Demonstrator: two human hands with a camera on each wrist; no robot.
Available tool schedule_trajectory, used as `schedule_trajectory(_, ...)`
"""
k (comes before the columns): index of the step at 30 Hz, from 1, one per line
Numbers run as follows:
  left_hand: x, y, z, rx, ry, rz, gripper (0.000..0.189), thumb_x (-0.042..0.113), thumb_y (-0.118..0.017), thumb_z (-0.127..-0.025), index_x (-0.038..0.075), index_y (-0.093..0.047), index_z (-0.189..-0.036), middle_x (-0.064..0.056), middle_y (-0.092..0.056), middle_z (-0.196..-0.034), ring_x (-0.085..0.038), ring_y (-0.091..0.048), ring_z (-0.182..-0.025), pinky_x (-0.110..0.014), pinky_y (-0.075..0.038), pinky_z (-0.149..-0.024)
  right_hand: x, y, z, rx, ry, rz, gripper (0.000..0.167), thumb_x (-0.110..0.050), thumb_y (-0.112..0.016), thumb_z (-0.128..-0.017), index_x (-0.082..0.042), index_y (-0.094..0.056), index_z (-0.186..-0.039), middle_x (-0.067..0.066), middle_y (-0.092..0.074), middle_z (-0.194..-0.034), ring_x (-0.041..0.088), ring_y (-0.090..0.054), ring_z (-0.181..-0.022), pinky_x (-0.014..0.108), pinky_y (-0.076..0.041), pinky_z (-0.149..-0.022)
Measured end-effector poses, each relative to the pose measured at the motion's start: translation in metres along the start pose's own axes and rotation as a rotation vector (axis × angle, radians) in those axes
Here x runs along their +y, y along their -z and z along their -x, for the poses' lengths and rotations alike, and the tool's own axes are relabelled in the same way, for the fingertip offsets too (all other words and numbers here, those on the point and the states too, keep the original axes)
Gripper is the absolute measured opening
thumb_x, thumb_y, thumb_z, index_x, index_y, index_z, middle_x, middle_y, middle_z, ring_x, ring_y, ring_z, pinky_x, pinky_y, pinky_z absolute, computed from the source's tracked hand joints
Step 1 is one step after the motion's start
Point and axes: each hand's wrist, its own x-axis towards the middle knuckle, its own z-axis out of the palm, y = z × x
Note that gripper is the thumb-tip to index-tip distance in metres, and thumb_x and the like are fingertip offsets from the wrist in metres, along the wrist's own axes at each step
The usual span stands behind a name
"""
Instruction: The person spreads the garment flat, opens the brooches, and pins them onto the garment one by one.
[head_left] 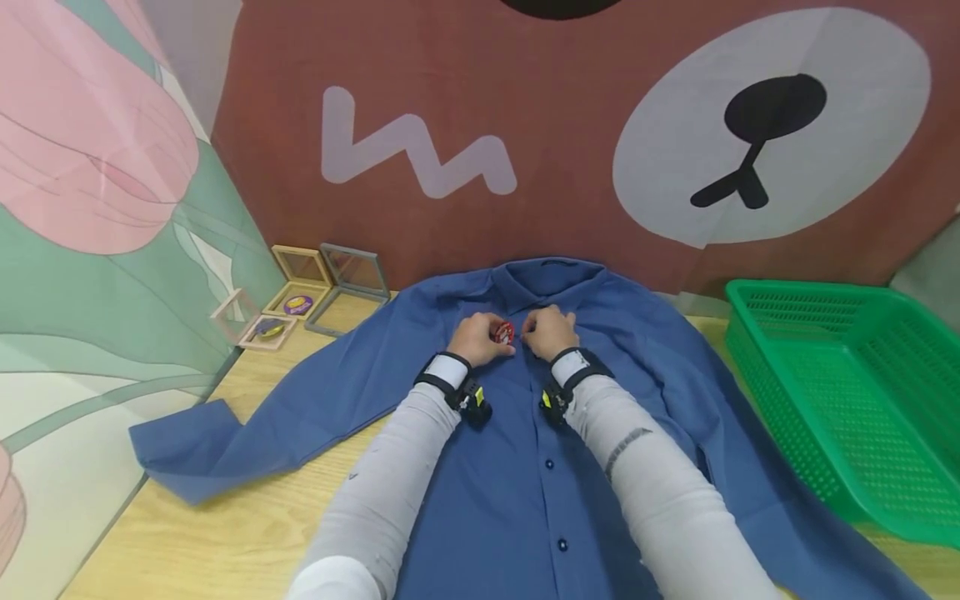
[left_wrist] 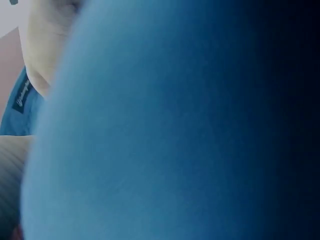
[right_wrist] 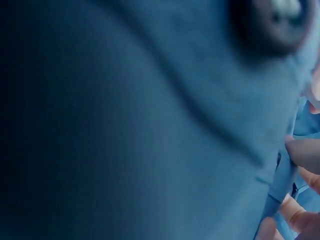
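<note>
A blue button-up shirt (head_left: 487, 508) lies front up, its collar at the back. On the left of the placket my left hand (head_left: 477, 337) pinches a round red badge (head_left: 504, 333) between thumb and fingers, close above the cloth. Just across from it, my right hand (head_left: 551, 333) pinches the shirt's front edge below the collar. The right wrist view shows those fingers (right_wrist: 300, 215) on the placket, with a dark button (right_wrist: 280, 22) near the camera. Blue cloth (left_wrist: 150, 125) blocks most of the left wrist view. The badge's back is hidden.
At the back left stand open display frames: a pink one (head_left: 262, 342) and a wooden one (head_left: 315, 292) each hold a badge, beside a grey one (head_left: 385, 287). A green basket (head_left: 787, 417) stands on the right. One sleeve (head_left: 225, 450) spreads left across the wooden table (head_left: 187, 550).
</note>
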Motion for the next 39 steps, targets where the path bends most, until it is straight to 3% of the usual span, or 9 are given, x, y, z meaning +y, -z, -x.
schedule_trajectory(6,-0.005,0.003,-0.001,-0.011,0.049,0.124,0.047,0.022,-0.084,-0.08,0.007,-0.069,-0.122,-0.01,-0.074,-0.109,-0.025,-0.068,-0.103,-0.039,-0.053,-0.092,0.0,0.001,-0.001,0.11,0.103,-0.075,0.012,-0.016,-0.068,-0.092,-0.009,-0.077,-0.088,0.01,-0.075,-0.092,0.034,-0.064,-0.096,0.051,-0.046,-0.097)
schedule_trajectory(8,-0.004,0.006,-0.001,-0.025,0.057,0.14,0.046,0.023,-0.084,-0.081,0.007,-0.069,-0.122,-0.01,-0.074,-0.109,-0.025,-0.067,-0.103,-0.039,-0.053,-0.092,-0.001,0.002,0.0,0.11,0.129,-0.089,0.014,-0.015,-0.067,-0.093,-0.007,-0.077,-0.089,0.011,-0.075,-0.089,0.028,-0.067,-0.083,0.043,-0.05,-0.091)
schedule_trajectory(12,-0.002,0.007,-0.004,-0.043,0.054,0.127,0.048,0.025,-0.084,-0.081,0.007,-0.069,-0.123,-0.01,-0.074,-0.11,-0.025,-0.067,-0.103,-0.039,-0.053,-0.091,-0.004,0.005,0.001,0.08,0.113,-0.129,0.014,-0.013,-0.064,-0.095,-0.005,-0.075,-0.092,0.012,-0.073,-0.091,0.022,-0.064,-0.071,0.031,-0.051,-0.066)
schedule_trajectory(15,-0.001,0.005,-0.006,-0.039,0.055,0.106,0.048,0.026,-0.084,-0.08,0.007,-0.069,-0.122,-0.009,-0.074,-0.109,-0.024,-0.067,-0.102,-0.038,-0.053,-0.09,-0.004,0.006,0.002,0.068,0.119,-0.146,0.015,-0.012,-0.062,-0.096,-0.004,-0.074,-0.094,0.014,-0.072,-0.093,0.022,-0.064,-0.071,0.028,-0.047,-0.062)
schedule_trajectory(22,0.003,0.002,-0.008,-0.015,0.057,0.072,0.047,0.027,-0.085,-0.079,0.008,-0.071,-0.12,-0.008,-0.074,-0.105,-0.023,-0.067,-0.097,-0.036,-0.053,-0.085,-0.002,0.009,0.006,0.073,0.111,-0.172,0.015,-0.011,-0.064,-0.094,-0.001,-0.075,-0.092,0.015,-0.073,-0.096,0.026,-0.064,-0.084,0.033,-0.049,-0.073)
schedule_trajectory(32,0.002,-0.006,-0.008,0.011,0.049,0.024,0.045,0.029,-0.087,-0.077,0.008,-0.074,-0.115,-0.007,-0.074,-0.096,-0.022,-0.066,-0.086,-0.034,-0.052,-0.076,0.001,0.008,0.009,0.035,0.112,-0.161,0.017,-0.012,-0.062,-0.095,-0.001,-0.074,-0.096,0.015,-0.072,-0.095,0.022,-0.062,-0.08,0.027,-0.046,-0.067)
schedule_trajectory(39,0.005,-0.008,-0.007,0.036,0.084,0.026,0.044,0.031,-0.087,-0.077,0.009,-0.075,-0.113,-0.007,-0.074,-0.095,-0.023,-0.066,-0.085,-0.035,-0.052,-0.075,0.004,0.005,0.01,0.05,0.124,-0.191,0.015,-0.009,-0.063,-0.091,0.0,-0.075,-0.092,0.013,-0.071,-0.086,0.02,-0.061,-0.071,0.025,-0.045,-0.062)
